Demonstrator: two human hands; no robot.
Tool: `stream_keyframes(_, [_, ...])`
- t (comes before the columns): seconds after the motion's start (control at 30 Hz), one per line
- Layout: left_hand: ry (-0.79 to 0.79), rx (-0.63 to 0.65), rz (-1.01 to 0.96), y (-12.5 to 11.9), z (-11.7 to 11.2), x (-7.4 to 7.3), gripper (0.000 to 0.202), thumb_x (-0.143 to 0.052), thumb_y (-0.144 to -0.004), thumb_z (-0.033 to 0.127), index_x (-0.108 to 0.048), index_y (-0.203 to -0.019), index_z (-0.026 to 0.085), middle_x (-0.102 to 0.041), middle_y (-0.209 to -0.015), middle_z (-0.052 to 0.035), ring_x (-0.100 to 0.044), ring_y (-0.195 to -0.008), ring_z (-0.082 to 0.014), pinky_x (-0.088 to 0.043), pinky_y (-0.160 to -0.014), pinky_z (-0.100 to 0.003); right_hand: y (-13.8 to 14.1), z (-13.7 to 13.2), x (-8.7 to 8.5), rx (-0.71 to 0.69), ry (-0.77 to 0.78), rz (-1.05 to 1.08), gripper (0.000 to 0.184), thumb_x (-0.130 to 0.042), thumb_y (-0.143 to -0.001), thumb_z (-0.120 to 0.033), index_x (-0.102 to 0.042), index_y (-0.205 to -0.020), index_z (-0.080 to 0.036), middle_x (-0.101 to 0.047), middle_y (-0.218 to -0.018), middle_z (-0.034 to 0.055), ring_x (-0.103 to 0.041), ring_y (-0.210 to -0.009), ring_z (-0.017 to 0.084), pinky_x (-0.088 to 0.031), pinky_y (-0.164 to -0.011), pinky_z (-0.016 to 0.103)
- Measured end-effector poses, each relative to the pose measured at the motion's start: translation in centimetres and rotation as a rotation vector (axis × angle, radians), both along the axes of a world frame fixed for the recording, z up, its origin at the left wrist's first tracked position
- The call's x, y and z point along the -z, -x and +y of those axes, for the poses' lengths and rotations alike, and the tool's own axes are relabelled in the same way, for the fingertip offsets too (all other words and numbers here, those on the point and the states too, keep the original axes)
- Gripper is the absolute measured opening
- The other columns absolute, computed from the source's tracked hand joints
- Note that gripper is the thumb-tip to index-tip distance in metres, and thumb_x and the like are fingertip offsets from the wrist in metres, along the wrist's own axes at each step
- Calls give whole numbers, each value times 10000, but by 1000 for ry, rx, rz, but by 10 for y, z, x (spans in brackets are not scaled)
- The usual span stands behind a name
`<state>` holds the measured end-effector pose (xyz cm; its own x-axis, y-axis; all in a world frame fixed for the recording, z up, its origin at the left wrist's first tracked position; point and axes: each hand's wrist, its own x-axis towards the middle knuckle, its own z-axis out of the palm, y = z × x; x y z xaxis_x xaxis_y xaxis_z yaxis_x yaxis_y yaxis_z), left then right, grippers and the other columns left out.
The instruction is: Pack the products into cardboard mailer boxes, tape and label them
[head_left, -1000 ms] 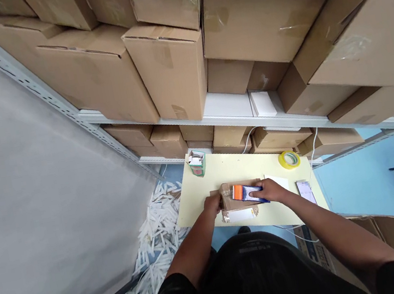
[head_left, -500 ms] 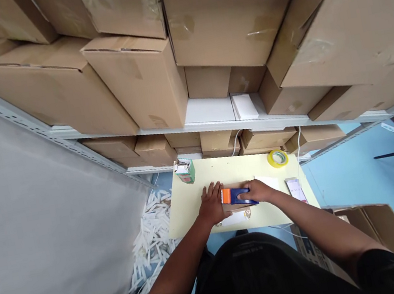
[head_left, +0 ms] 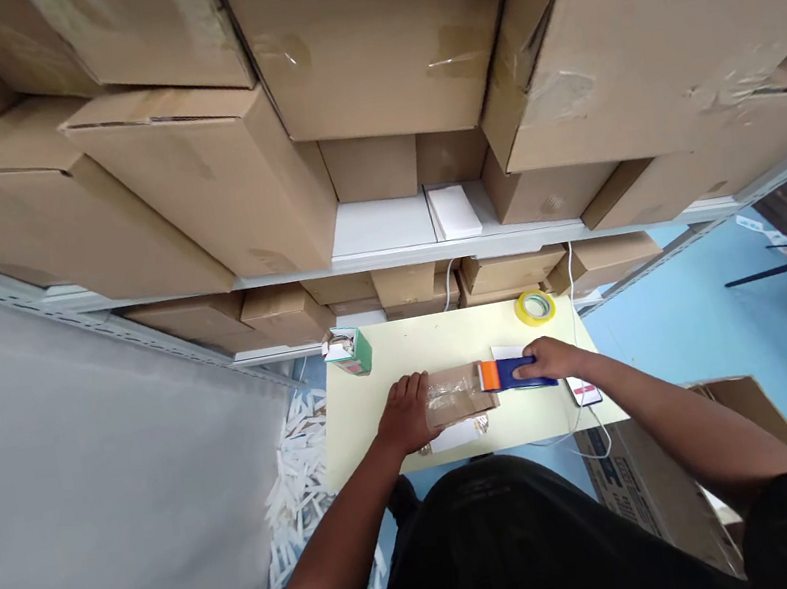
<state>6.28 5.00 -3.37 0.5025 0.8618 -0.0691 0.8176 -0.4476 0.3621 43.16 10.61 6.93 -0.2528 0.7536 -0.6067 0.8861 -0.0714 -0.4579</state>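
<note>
A small flat cardboard box (head_left: pixel 455 397) lies on the cream tabletop, with shiny clear tape across its upper face. My left hand (head_left: pixel 407 414) holds its left end, fingers close together along the edge. A blue, orange-ended tool that looks like a tape dispenser (head_left: pixel 489 376) is in my right hand (head_left: pixel 548 361), my fingers wrapped round its blue part. Its orange end is at the right end of the box; whether it touches is hard to tell. Below the box lies a white item (head_left: pixel 456 434), partly hidden. White paper (head_left: pixel 506 352) shows behind the dispenser.
On the table (head_left: pixel 431 334) stand a green-and-white carton (head_left: pixel 348 351) and a yellow tape roll (head_left: pixel 535 307). A phone (head_left: pixel 586 393) and a white cable lie at the right. Shelves of cardboard boxes rise behind. White strips (head_left: pixel 295 474) litter the floor at left; an opened carton (head_left: pixel 748 405) stands at right.
My right hand has moved the dispenser rightward, from over the box to its right end, uncovering the clear tape. My left hand's spread fingers have drawn together at the left end. The view has shifted.
</note>
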Motion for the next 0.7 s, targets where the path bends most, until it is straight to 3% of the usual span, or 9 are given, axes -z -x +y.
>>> stream_keyframes(0.13, [-28,34,8,7,2,2,1084,-739,-727,609,-327,-1592,99,-453,-1551,-229,-392,-1430,-427,-254,-1215,-547,-65,-10,9,67,44,-23,586,-670,-731,-770,-727,-757,-187,-721,-709,40,-643,-672,196,-423,-599,266])
stream_keyframes(0.23, [-44,53,22,9,2,4,1082,-742,-724,609,-338,-1585,93,-457,-1550,-229,-391,-1436,-427,-256,-1220,-548,-82,-13,26,65,50,-47,584,-660,-749,-763,-741,-808,-187,-751,-778,62,-671,-714,212,-442,-630,272])
stream_keyframes(0.5, [-40,47,25,6,3,3,1075,-740,-734,600,-311,-1599,129,-468,-1546,-216,-397,-1440,-420,-264,-1223,-549,-36,0,83,-2,118,-108,624,-693,-723,-768,-773,-882,-169,-779,-903,123,-707,-782,251,-471,-666,294])
stream_keyframes(0.6, [-6,37,24,7,4,2,1089,-764,-711,595,-328,-1594,130,-455,-1556,-214,-382,-1450,-420,-247,-1236,-538,-17,4,98,84,147,-47,632,-734,-679,-767,-770,-867,-165,-779,-877,122,-709,-744,253,-479,-650,304])
stream_keyframes(0.7, [20,22,6,9,4,3,1099,-779,-696,596,-335,-1596,148,-439,-1572,-205,-361,-1465,-427,-235,-1241,-543,-6,1,109,274,230,3,600,-792,-621,-743,-736,-756,-161,-770,-805,116,-697,-681,245,-487,-624,310])
